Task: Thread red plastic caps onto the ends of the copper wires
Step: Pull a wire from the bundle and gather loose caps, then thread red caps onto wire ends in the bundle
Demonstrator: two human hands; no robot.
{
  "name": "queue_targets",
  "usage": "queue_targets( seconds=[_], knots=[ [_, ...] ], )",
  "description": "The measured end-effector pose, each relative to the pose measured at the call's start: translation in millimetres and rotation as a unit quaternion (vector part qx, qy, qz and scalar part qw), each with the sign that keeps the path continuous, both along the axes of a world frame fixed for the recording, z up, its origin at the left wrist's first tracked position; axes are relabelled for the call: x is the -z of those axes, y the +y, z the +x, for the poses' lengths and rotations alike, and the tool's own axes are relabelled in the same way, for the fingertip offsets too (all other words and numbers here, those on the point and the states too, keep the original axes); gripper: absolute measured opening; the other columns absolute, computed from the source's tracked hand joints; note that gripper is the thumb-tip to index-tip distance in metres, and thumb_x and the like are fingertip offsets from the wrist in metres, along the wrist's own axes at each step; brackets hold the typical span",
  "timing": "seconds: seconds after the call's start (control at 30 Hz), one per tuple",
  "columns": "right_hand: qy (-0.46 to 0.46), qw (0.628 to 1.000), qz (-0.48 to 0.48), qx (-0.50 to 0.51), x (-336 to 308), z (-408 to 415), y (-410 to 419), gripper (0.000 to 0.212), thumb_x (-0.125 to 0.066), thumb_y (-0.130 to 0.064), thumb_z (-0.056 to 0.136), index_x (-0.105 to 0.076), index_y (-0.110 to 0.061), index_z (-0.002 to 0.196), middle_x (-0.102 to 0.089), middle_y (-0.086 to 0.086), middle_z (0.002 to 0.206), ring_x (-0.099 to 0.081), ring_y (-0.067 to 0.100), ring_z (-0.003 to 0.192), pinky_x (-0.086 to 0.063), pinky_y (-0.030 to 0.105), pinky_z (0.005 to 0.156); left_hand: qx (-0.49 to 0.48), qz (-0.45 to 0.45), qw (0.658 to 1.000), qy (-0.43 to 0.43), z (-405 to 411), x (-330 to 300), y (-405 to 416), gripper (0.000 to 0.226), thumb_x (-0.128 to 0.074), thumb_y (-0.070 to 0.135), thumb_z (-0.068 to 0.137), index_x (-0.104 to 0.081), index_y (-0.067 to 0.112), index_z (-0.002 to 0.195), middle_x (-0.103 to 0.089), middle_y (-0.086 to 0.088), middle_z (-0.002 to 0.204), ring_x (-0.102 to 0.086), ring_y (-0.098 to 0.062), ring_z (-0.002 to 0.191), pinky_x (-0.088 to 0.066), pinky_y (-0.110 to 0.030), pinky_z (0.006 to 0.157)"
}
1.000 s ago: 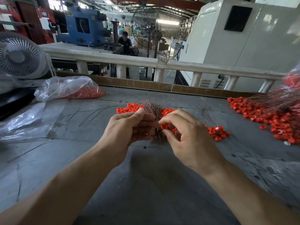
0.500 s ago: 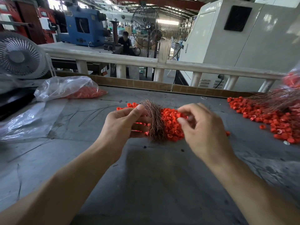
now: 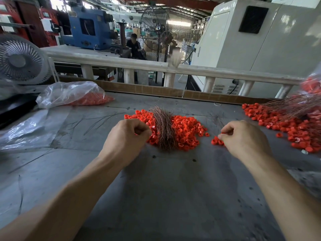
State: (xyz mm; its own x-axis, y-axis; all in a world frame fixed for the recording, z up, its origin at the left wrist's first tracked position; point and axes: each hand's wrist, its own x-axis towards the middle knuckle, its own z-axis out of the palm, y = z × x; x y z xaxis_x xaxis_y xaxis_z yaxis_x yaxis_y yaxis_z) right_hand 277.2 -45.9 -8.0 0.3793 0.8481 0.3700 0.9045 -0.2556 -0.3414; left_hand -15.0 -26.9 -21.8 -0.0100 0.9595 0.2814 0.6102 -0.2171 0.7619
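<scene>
Both your hands hover over the red caps, one on each side of the copper wire bundle.

Your left hand (image 3: 126, 136) sits just left of the bundle of copper wires (image 3: 164, 129), fingers curled in tight; what they hold, if anything, I cannot tell. Your right hand (image 3: 243, 138) is out to the right, well apart from the left, its fingertips (image 3: 220, 136) pinching at a few loose caps (image 3: 216, 141) on the grey tabletop (image 3: 165, 197). The bundle lies across the middle pile of red plastic caps (image 3: 187, 129). Far right, a second heap of caps (image 3: 284, 126) lies under long copper wires (image 3: 291, 106). Back left, there's a clear plastic bag of caps (image 3: 73, 94).
</scene>
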Motion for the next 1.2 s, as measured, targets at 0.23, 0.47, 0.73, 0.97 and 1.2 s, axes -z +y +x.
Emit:
queue_targets(
  seconds=[0.23, 0.47, 0.73, 0.97, 1.2],
  knots=[
    [-0.035, 0.997, 0.044, -0.054, -2.5, -10.0, -4.5, 0.019, -0.077, -0.029, 0.087, -0.075, -0.021, 0.104, -0.066, 0.006, 0.103, -0.060, 0.033, 0.105, -0.049, 0.040, 0.090, 0.019, 0.015, 0.998, 0.051, -0.1, 4.2, 0.2, 0.004, -0.079, 0.029, 0.084, -0.075, 0.030, 0.086, -0.068, 0.017, 0.073, -0.060, 0.005, 0.067, -0.038, -0.008, 0.057],
    [0.051, 0.966, 0.045, -0.248, 5.0, -50.7, -9.6, 0.010, -0.080, -0.028, 0.085, -0.075, -0.027, 0.094, -0.062, -0.012, 0.085, -0.060, 0.011, 0.080, -0.051, 0.034, 0.081, 0.010, 0.014, 0.997, 0.079, 0.0, 7.0, 2.1, 0.008, -0.077, 0.029, 0.085, -0.074, 0.035, 0.090, -0.065, 0.019, 0.077, -0.057, 0.003, 0.070, -0.038, -0.016, 0.058],
    [0.016, 0.951, 0.109, -0.288, 12.0, -75.7, 5.5, 0.025, -0.075, -0.021, 0.090, -0.073, -0.025, 0.114, -0.065, -0.007, 0.097, -0.060, 0.014, 0.092, -0.051, 0.033, 0.086, -0.005, 0.041, 0.994, 0.102, -1.8, 9.6, 7.6, 0.014, -0.076, 0.028, 0.086, -0.072, 0.035, 0.098, -0.062, 0.021, 0.082, -0.051, 0.005, 0.071, -0.034, -0.014, 0.060],
    [0.012, 0.930, 0.184, -0.318, 10.4, -82.3, 6.6, 0.008, -0.074, -0.016, 0.091, -0.079, -0.019, 0.096, -0.067, -0.006, 0.097, -0.062, 0.015, 0.096, -0.051, 0.031, 0.087, 0.005, 0.037, 0.993, 0.111, -0.7, 12.0, 7.7, 0.020, -0.075, 0.025, 0.086, -0.072, 0.037, 0.102, -0.065, 0.017, 0.093, -0.051, 0.004, 0.074, -0.034, -0.013, 0.061],
    [-0.029, 0.931, 0.145, -0.333, 12.8, -81.7, 8.1, 0.026, -0.075, -0.008, 0.088, -0.078, -0.021, 0.110, -0.067, -0.006, 0.105, -0.058, 0.018, 0.104, -0.047, 0.033, 0.096, 0.000, 0.045, 0.992, 0.121, -0.6, 12.1, 6.6, 0.025, -0.074, 0.024, 0.085, -0.070, 0.038, 0.105, -0.061, 0.015, 0.099, -0.052, -0.007, 0.082, -0.038, -0.026, 0.072]
  ],
)
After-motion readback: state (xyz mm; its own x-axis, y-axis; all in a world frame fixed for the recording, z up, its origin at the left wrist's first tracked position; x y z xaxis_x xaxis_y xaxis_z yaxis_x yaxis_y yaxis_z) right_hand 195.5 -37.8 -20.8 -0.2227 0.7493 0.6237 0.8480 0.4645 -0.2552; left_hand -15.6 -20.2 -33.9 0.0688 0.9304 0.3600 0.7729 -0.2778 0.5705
